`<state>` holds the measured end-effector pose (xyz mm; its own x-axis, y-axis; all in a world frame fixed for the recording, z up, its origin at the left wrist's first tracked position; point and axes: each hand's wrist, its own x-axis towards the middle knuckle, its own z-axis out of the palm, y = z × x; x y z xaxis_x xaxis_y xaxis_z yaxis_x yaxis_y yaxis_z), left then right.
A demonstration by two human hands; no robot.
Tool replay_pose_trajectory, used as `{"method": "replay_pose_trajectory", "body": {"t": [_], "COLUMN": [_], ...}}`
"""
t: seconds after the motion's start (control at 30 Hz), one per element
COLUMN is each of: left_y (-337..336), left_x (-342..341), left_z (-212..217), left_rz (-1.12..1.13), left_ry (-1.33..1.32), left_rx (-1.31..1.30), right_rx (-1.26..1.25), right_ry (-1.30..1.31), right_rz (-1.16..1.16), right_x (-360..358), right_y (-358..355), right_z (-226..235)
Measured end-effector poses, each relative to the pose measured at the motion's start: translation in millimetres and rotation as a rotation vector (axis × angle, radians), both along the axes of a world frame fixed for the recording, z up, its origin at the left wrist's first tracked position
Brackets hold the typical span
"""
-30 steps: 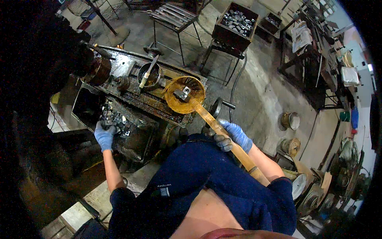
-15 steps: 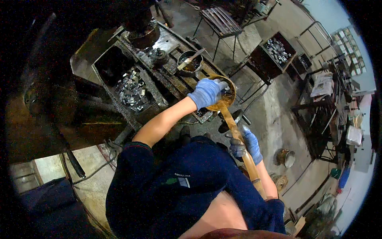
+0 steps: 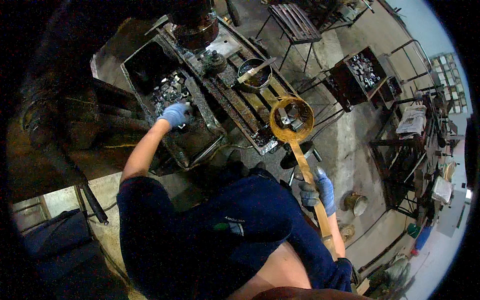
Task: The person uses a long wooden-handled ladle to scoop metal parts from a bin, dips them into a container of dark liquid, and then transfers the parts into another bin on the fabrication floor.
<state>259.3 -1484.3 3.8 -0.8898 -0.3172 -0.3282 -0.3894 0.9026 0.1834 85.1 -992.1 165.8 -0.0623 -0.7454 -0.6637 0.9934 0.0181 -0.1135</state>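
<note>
My right hand (image 3: 323, 191), in a blue glove with dark grey fingertips, is wrapped around the flat wooden handle (image 3: 302, 161) of a round, yellowish wire basket (image 3: 277, 131). A few shiny metal parts (image 3: 296, 124) lie inside the basket, which is held over the near right corner of the metal bench. My left hand (image 3: 174, 116), gloved alike, reaches down to the metal pieces (image 3: 172, 90) in a dark bin (image 3: 206, 112) at the left. A bright bit of metal shows by its fingertips; the fingers are too dark to make out whether they hold it.
On the slatted bench stands a pot (image 3: 260, 82) with a flat stick across it. Dark machinery (image 3: 65, 120) fills the left. A slatted stool (image 3: 295, 22) and a box of metal parts (image 3: 364, 70) stand farther off. A small bucket (image 3: 356, 204) is on the floor right.
My left hand has moved out of the basket and leftward to the bin. The basket's inside now shows metal parts. My right hand keeps its hold on the handle.
</note>
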Motion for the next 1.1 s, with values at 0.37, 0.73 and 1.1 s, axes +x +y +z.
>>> {"method": "replay_pose_trajectory", "body": {"t": [0.37,0.73,1.1], "left_y": [15.1,52.2,27.7], "left_x": [-13.6,-51.8,-51.9], "left_z": [-73.9,-72.7,17.7], "left_rz": [-0.453,-0.482,0.015], "left_ry": [-0.636,-0.650,-0.512], "left_rx": [0.058,0.082,0.087], "right_rx": [0.048,0.057,0.102], "right_ry": [-0.056,0.018,0.121], "right_rz": [-0.011,-0.039,0.031], "right_x": [-3.1,-3.2,-16.2], "right_y": [-18.1,-27.6,-24.5], "right_z": [-1.0,8.8,14.5]}}
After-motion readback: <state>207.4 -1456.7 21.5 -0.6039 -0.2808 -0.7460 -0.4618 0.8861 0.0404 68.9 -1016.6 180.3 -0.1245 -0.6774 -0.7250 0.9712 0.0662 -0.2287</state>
